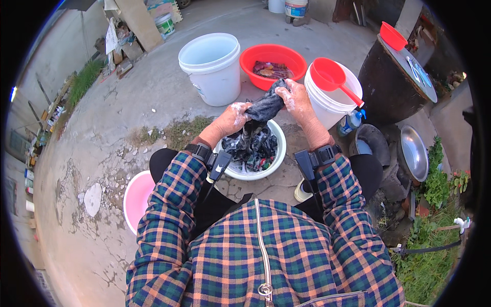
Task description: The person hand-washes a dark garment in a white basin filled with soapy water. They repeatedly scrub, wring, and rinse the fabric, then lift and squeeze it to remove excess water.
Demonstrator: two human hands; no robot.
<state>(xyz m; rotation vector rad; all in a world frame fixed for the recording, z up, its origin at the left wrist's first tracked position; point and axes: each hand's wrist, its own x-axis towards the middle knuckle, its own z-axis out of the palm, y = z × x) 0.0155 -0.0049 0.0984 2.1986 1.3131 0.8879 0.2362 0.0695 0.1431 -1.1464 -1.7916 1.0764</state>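
A dark grey wet cloth [265,106] is stretched between my hands, lifted above a pale round basin [276,153] of dark, soapy laundry [248,146]. My left hand [231,118] grips the cloth's lower left end, with white suds on the skin. My right hand [295,103] is closed on its upper right end, also sudsy. Both wrists wear black straps with devices on them.
Beyond the basin stand two white buckets [207,82], the right one topped by a red dipper [327,74], and a red tub [271,51] holding cloth. A pink basin [134,197] is left, a metal basin [411,153] and soap bottle [348,123] right.
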